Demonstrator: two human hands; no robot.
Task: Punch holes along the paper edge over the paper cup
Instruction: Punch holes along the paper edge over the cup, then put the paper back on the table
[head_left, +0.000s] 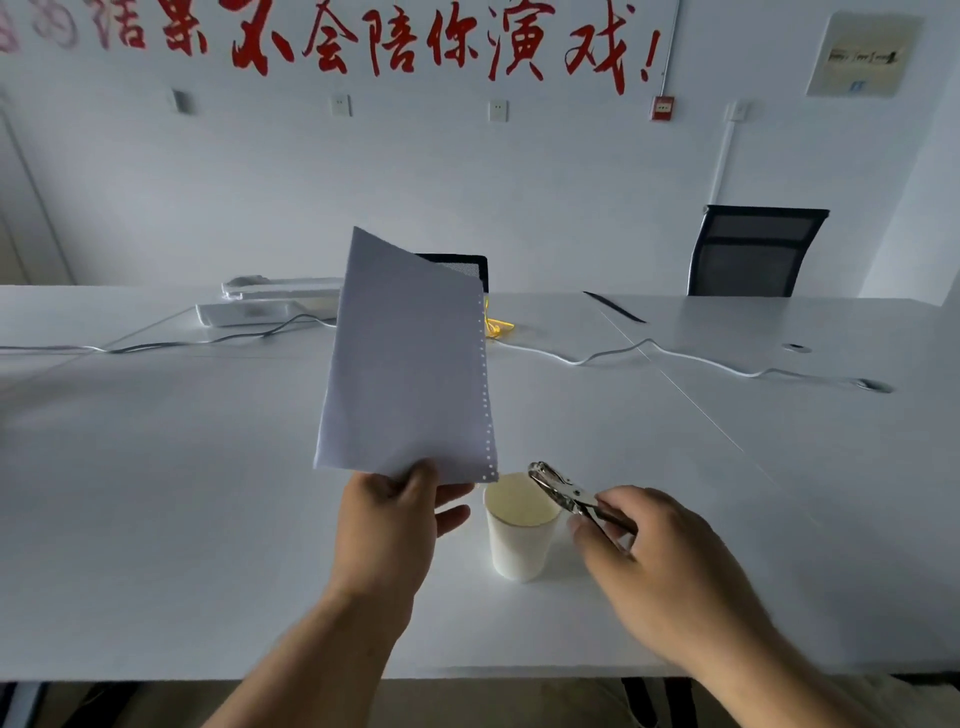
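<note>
My left hand (389, 519) pinches the bottom edge of a white sheet of paper (405, 364) and holds it upright above the table. A row of small punched holes runs down the sheet's right edge. A white paper cup (519, 545) stands on the table just below and right of the sheet's lower right corner. My right hand (654, 561) grips a metal hole punch (563, 491), whose jaw end hangs over the cup's rim, apart from the paper.
The white table (208, 493) carries white power strips (260, 306) at the back left, cables (675, 358) across the middle and a yellow item (496, 327) behind the sheet. A black mesh chair (753, 254) stands behind the table at the right.
</note>
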